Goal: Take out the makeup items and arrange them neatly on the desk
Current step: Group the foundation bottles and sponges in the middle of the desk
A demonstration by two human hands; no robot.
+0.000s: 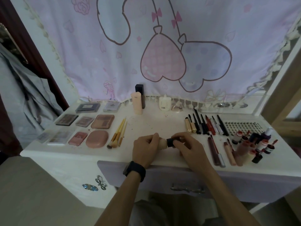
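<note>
Two bare forearms reach up from the bottom edge, the left one wearing a black watch (134, 171) at the wrist. Both hands meet over the front middle of the desk (154, 123), just above its lilac drawer (244, 183). The left hand (145, 150) is wrapped round the body of a beige bottle (163, 143), which lies sideways between the hands. The right hand (187, 148) pinches the bottle's black cap (170, 142) with curled fingers. Whether the cap is loose or tight cannot be told.

To the left, flat palettes (102, 122) lie in three rows. Makeup brushes (118, 136) with pale handles lie side by side just right of them, bristles toward the front. At the back stands a tall pink bottle (136, 103) with a dark tube (139, 88) close behind it, and a white jar (164, 103) sits farther right. On the right, pencils and wands (206, 124) lie in a close row beside a studded tray (239, 128). In front of them lip tubes (217, 151) lie lengthwise, and next to these a cluster of small bottles (255, 144), several red-capped, stands near the desk's right edge. A pink cloth (162, 46) printed with heart balloons hangs behind the desk.
</note>
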